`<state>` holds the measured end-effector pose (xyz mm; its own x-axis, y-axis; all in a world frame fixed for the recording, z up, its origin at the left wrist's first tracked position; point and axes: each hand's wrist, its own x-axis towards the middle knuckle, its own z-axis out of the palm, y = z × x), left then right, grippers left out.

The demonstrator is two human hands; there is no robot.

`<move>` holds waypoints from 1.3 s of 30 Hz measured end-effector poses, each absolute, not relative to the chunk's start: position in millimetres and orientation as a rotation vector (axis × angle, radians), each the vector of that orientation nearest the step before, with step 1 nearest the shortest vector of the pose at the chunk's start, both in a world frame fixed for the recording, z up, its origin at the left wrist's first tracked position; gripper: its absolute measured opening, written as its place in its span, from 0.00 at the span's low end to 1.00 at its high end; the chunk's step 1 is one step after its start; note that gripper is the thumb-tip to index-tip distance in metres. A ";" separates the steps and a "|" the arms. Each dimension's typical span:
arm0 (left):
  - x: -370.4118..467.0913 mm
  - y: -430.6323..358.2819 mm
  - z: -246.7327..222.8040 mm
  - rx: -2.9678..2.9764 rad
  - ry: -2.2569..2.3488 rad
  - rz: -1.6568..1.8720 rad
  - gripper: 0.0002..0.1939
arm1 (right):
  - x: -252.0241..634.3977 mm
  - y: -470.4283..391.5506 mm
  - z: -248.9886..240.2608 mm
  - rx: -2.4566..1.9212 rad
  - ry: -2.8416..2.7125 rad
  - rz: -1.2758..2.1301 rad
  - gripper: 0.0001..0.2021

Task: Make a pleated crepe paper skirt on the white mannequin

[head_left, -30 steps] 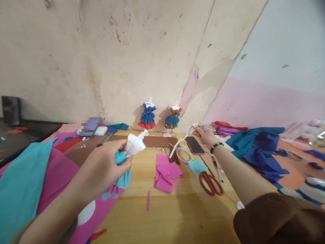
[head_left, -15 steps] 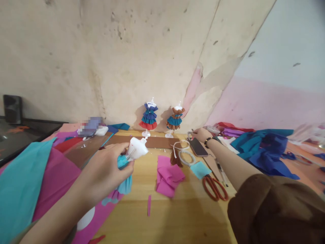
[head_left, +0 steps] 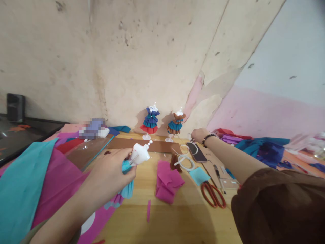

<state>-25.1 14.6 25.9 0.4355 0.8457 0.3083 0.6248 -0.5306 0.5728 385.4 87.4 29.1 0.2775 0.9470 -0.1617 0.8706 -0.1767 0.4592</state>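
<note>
My left hand point(head_left: 115, 169) is closed round a small white dress form point(head_left: 140, 154) dressed in ruffled light blue and purple cloth point(head_left: 127, 190); the form leans to the right. My right hand point(head_left: 199, 135) reaches to the back of the table, just beyond a dark phone point(head_left: 196, 151); its fingers are curled, and whatever they hold is too small to make out. White cord loops point(head_left: 186, 162) lie in front of the phone. Two more dress forms stand by the wall, one in a blue and red dress point(head_left: 150, 121), one in a brown and teal dress point(head_left: 175, 127).
Folded magenta cloth point(head_left: 167, 183), a light blue square point(head_left: 199, 176) and red-handled scissors point(head_left: 213, 195) lie mid-table. A pen point(head_left: 218, 176) is beside them. Turquoise cloth point(head_left: 25, 183) covers the left side; teal and blue cloth point(head_left: 266, 150) is piled at the right.
The view has shifted slightly. The white ring that showed at my right fingers is now mostly out of sight, and the cord loops have moved. My left hand keeps its hold on the dress form.
</note>
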 end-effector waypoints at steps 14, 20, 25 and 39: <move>-23.4 17.7 25.0 2.255 1.207 0.728 0.02 | 376.2 58.5 43.9 2.082 1.853 -0.031 0.14; -31.3 33.6 20.0 1.580 0.707 0.740 0.14 | 335.6 16.9 48.6 2.035 2.374 -0.348 0.14; -29.1 37.4 7.2 1.135 0.341 0.729 0.17 | 275.3 -23.0 54.9 1.933 2.680 -0.500 0.16; -21.4 34.4 -2.5 1.060 0.194 0.618 0.20 | 217.8 -65.1 41.2 1.781 2.938 -0.527 0.12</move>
